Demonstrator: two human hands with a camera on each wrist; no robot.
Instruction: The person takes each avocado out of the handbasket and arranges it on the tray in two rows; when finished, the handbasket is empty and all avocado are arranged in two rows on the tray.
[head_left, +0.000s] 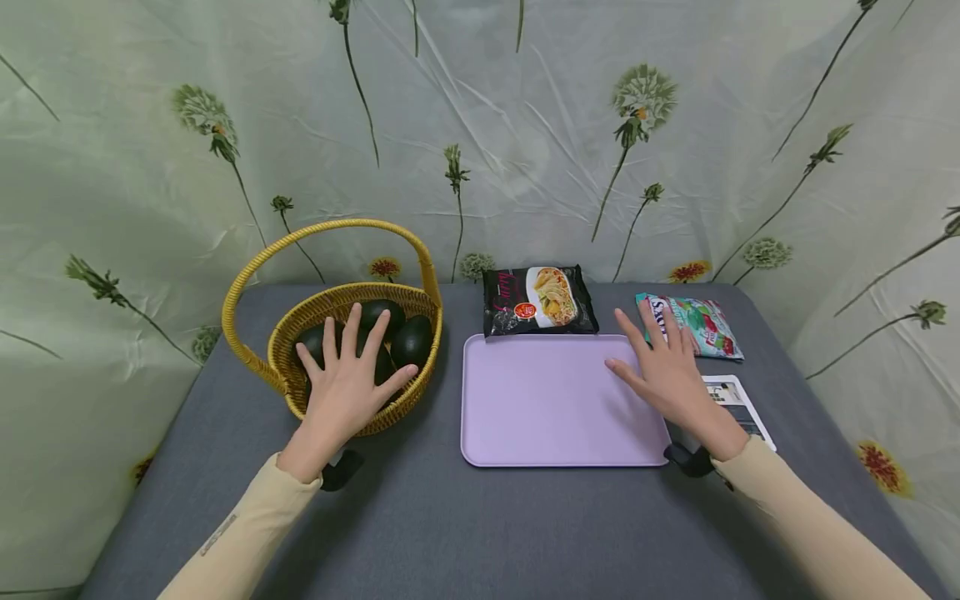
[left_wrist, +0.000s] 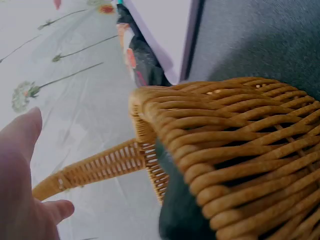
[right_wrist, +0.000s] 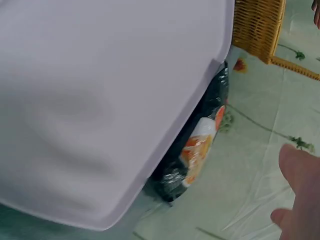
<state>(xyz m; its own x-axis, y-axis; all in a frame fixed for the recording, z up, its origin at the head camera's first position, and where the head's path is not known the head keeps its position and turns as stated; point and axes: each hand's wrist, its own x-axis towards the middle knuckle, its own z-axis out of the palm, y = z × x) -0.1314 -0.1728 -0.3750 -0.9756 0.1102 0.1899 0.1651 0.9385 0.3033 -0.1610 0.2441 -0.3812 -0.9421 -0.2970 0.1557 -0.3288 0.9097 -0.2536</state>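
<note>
My left hand [head_left: 347,392], fingers spread, hovers over a yellow wicker basket [head_left: 429,375] with a tall arched handle. Several dark green, avocado-like fruits [head_left: 412,340] lie inside it, partly hidden by the hand. In the left wrist view the woven basket wall [left_wrist: 250,145] fills the right side, with the hand apart from it. My right hand [head_left: 670,375] is held with straight fingers above the right end of a pale purple tray [head_left: 555,408]. Nothing is in either hand.
Behind the tray lies a black noodle packet [head_left: 510,292]. A teal snack bag [head_left: 708,325] is at the back right, and a white-edged card or device [head_left: 738,404] sits partly under the right wrist. A floral curtain [head_left: 525,167] rises behind the grey table [head_left: 420,525].
</note>
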